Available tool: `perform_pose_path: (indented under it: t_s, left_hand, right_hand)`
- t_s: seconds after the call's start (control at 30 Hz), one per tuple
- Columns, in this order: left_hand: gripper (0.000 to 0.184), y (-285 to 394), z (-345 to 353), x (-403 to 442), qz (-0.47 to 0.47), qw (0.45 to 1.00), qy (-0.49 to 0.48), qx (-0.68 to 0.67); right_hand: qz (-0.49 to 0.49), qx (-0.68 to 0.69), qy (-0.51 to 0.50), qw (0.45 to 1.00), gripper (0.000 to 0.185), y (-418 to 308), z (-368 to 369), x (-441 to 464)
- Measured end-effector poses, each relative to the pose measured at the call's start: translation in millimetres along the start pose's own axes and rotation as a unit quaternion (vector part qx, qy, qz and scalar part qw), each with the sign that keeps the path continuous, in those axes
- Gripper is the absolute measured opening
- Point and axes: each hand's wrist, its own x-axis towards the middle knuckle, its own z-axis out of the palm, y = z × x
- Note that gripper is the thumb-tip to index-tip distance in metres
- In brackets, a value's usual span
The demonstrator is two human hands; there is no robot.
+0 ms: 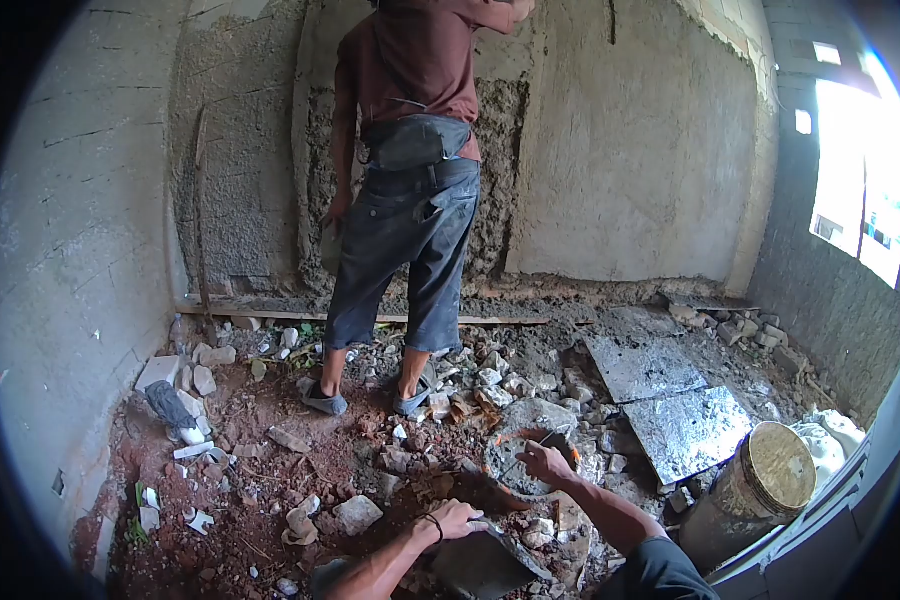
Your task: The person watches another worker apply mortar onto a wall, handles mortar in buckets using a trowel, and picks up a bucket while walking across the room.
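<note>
My left hand [457,522], with a dark band at the wrist, is closed on the upper edge of a dark grey board [485,566] at the bottom centre. To its right, my right hand [546,466] is closed round a thin tool whose narrow metal part [519,460] shows over a round basin [504,486]. The basin has an orange rim and holds grey mortar. How much of the tool lies inside my fingers is hidden.
A person [410,170] stands ahead, facing the plastered wall [640,150]. Two mortar-smeared panels [688,430] lie on the right, beside a dirty bucket [760,480]. Stones and rubble [358,515] cover the floor. A long board [370,318] lies along the wall's foot.
</note>
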Motion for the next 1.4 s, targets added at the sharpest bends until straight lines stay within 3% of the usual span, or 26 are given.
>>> perform_pose_path:
  t_s: [0.33, 0.93, 1.03, 1.13, 1.33, 1.4]
  left_hand:
    - [0.052, -9, 9, 6, -0.002, 1.000, 0.003, 0.006]
    - [0.052, -5, 4, 1, -0.003, 1.000, 0.009, -0.001]
    - [0.052, 5, -4, -4, -0.007, 1.000, 0.003, 0.004]
    - [0.052, 0, 0, 0, -0.003, 1.000, 0.003, 0.009]
    - [0.053, -3, 3, 0, 0.004, 1.000, 0.013, -0.002]
    - [0.053, -2, 2, 1, -0.003, 1.000, 0.006, 0.002]
  right_hand:
    - [0.038, 0.037, -0.017, 0.998, 0.027, -1, 0, 0]
    - [0.021, 0.021, -0.002, 1.000, 0.012, 14, 9, 3]
    - [0.018, 0.013, -0.007, 1.000, 0.013, 13, 8, 3]
    - [0.075, 0.050, -0.020, 0.996, 0.015, 12, 7, 4]
    - [-0.022, -0.026, -0.013, 0.999, 0.022, 24, 12, 4]
    - [0.033, -0.004, -0.028, 0.999, 0.028, 25, 13, 6]
